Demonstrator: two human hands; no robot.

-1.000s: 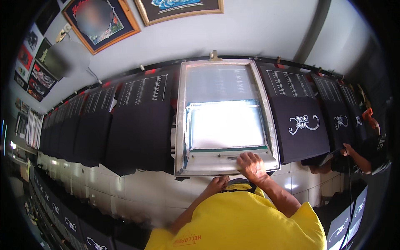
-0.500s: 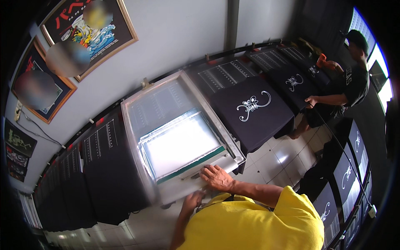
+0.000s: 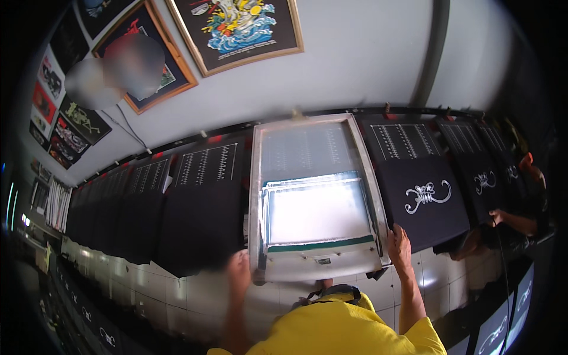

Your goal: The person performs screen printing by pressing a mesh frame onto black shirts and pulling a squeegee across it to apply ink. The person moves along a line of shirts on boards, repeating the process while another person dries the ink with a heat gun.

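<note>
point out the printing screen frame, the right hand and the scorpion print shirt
printing screen frame [image 3: 258, 195]: head view, left rail of the frame
right hand [image 3: 400, 247]: head view, back of the hand
scorpion print shirt [image 3: 427, 196]: head view, white scorpion print

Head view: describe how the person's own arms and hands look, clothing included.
Both forearms are bare, with no gloves, watch or rings visible. The left hand is motion-blurred; the right hand shows sharply. A bright yellow short-sleeved shirt covers the shoulders.
</note>
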